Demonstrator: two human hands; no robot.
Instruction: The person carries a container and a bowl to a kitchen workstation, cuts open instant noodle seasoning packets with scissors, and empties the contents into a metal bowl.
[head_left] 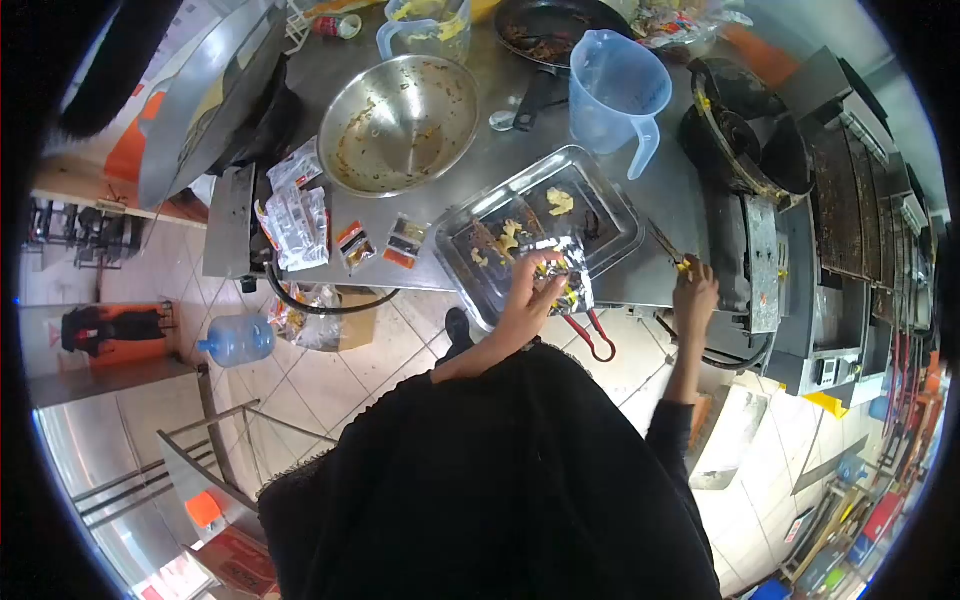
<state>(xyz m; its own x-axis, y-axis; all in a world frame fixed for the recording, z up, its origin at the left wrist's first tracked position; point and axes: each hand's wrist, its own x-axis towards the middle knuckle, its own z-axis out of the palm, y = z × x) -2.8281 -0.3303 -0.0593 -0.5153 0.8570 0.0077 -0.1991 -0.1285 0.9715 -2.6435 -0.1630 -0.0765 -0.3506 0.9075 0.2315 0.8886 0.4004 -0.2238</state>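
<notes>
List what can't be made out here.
All head view:
- Metal tool's handle: hidden by right hand.
- Tray's near rim: partly behind left hand and packet.
- Sachets' print: too small.
- Far jug's top: cut by upper edge.

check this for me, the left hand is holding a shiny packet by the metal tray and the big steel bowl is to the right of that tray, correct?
Not quite: the big steel bowl is to the left of the metal tray, as the head view shows. The left hand is indeed holding a shiny packet by that tray.
</notes>
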